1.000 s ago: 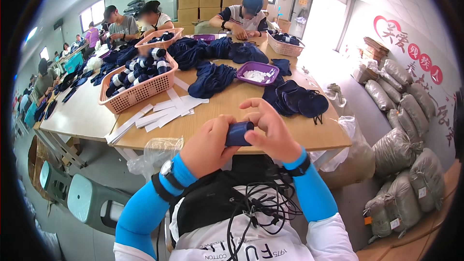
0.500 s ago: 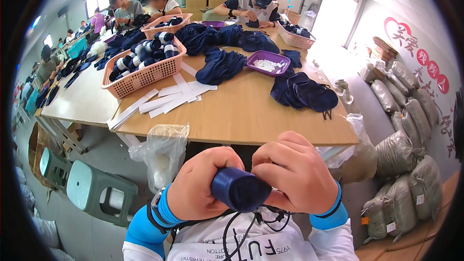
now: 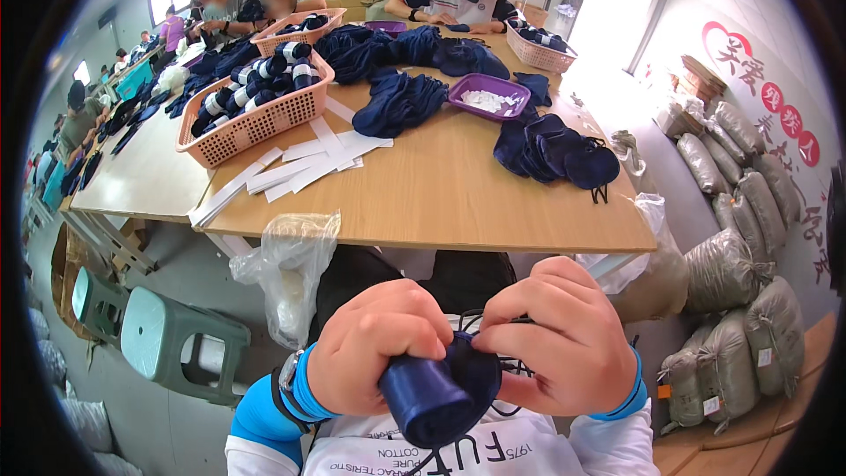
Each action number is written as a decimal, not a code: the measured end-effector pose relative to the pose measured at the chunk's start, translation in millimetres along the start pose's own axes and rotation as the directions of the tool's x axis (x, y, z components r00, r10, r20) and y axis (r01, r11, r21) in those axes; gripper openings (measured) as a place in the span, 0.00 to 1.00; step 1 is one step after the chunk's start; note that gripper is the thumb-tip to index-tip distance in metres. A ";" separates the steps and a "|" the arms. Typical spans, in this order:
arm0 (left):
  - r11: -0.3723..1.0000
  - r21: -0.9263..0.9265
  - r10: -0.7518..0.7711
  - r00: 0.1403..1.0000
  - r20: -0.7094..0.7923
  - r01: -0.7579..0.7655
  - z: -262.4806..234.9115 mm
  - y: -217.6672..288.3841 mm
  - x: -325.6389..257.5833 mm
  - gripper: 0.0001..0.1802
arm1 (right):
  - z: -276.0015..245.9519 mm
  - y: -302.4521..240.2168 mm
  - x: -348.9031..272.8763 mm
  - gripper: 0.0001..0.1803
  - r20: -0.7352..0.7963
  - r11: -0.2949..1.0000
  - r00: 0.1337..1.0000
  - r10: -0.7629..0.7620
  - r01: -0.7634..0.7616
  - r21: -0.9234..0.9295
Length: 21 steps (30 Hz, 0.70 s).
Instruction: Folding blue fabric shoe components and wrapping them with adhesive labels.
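Observation:
In front of my chest, my left hand (image 3: 374, 348) is wrapped round a rolled piece of shiny navy fabric (image 3: 423, 401). Its coiled end faces down toward me. A loose flap (image 3: 480, 375) of the same navy piece stands out on the right side of the roll. My right hand (image 3: 560, 339) pinches the edge of that flap between thumb and fingers. A thin dark cord loops up near those fingertips; I cannot tell whether it belongs to the roll or to my top.
Beyond my hands stands a wooden table (image 3: 423, 203). It bears white paper strips (image 3: 304, 167), a pink basket (image 3: 256, 128) of banded navy rolls, navy fabric pieces (image 3: 401, 101) and a purple tray (image 3: 489, 97) of white bits. A green stool (image 3: 181, 326) stands left; stuffed sacks (image 3: 727, 361) lie right.
Both hands have come lower, toward my body. The roll has tilted further down, and a flap now stands apart from it at the right hand. The co-worker across the table has lowered their hands.

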<state>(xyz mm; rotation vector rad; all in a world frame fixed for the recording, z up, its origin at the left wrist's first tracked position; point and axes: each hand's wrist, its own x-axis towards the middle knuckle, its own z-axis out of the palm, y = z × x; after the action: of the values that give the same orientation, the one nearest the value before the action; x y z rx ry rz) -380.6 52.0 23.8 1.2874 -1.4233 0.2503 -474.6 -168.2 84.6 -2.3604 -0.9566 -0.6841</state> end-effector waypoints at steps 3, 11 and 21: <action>0.997 0.004 0.078 0.997 0.002 -0.078 1.5 2.0 -0.6 0.25 | 4.1 0.0 -5.2 0.20 -0.019 1.000 0.999 -0.030 0.030 0.005; 0.995 -0.012 0.095 0.995 -0.026 -0.096 -3.5 10.6 -1.2 0.24 | 18.0 0.3 -4.2 0.19 -0.131 0.987 0.990 -0.049 0.068 0.147; 0.995 0.005 0.103 0.995 -0.008 -0.103 -0.6 5.7 -1.1 0.23 | 30.2 2.5 -7.2 0.18 -0.194 0.973 0.979 -0.061 0.102 0.208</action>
<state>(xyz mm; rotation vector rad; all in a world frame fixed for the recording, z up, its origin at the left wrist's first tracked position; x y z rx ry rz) -385.0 55.3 25.9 1.2167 -1.4846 0.3280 -469.4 -154.9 57.0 -2.0374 -0.9964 -0.7762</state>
